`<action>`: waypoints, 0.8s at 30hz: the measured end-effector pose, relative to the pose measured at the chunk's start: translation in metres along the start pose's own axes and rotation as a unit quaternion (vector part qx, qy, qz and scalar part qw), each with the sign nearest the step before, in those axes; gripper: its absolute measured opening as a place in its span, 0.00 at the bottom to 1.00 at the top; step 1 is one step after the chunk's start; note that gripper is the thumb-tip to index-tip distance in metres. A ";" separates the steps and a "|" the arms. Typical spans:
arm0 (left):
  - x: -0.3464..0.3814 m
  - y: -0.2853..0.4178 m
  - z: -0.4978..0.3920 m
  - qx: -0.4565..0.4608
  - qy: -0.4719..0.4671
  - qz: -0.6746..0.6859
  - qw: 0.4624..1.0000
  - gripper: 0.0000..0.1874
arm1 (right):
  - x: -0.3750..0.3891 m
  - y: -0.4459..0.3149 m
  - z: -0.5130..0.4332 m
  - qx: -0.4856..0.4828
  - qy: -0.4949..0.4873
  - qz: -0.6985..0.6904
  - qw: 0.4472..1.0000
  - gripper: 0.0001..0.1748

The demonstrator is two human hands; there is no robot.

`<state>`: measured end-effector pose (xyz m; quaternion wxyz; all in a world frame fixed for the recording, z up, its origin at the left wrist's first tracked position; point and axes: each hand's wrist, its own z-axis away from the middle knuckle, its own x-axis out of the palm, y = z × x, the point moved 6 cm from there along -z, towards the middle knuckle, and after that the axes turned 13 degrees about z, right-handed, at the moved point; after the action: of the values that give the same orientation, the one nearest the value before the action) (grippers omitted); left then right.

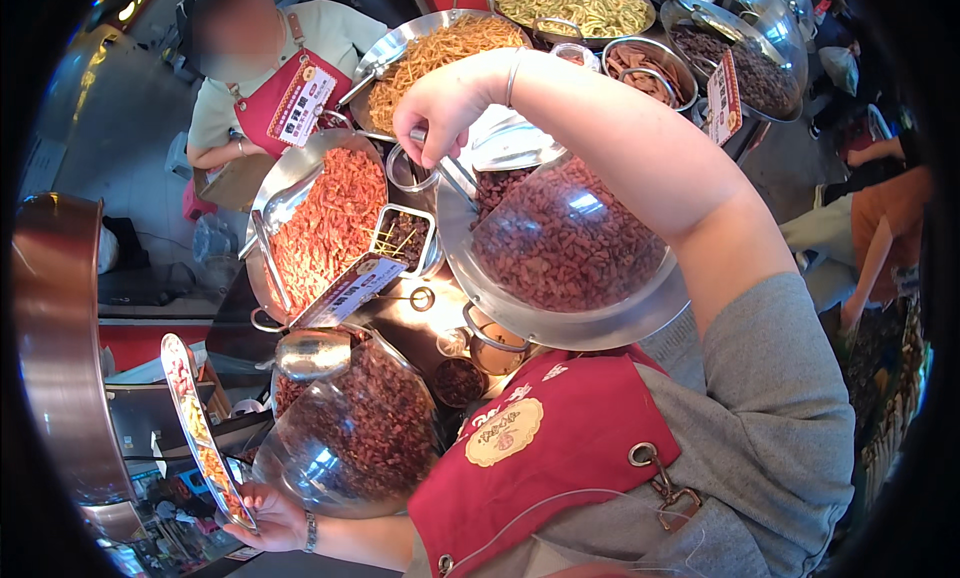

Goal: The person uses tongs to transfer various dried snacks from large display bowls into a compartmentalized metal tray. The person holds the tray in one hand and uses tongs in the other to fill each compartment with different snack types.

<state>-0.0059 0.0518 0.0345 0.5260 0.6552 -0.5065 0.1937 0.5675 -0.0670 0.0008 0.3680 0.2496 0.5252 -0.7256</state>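
My right hand [442, 117] grips a thin metal serving utensil [457, 177], perhaps tongs, whose lower end dips among dark red food pieces [570, 240]. These pieces fill a wide steel pan [480, 285], partly under a clear plastic dome [600, 210]. At the lower left, my left hand [266, 518] holds up a long narrow tray [202, 435] by its near end. Several kinds of food lie along the tray in reddish, yellow and orange portions. Beside that hand stands another pan of dark red pieces [382, 398] beneath its own clear dome [322, 458].
Orange-red shreds fill a pan [259, 274] at left; a small white tub [431, 240] with toothpicks adjoins it. More food pans [360, 113] stand at the back, with upright printed signs [725, 102] among them. Across the counter is a person in a red apron [270, 128]; others [885, 225] are at right.
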 end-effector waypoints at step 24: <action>0.001 -0.001 0.000 0.007 0.002 0.002 1.000 0.34 | 0.025 0.013 -0.015 0.066 -0.111 -0.050 0.990 0.09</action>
<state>-0.0048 0.0514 0.0352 0.5221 0.6573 -0.5054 0.1998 0.5628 -0.0619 -0.0302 0.3694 0.1647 0.4438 -0.7997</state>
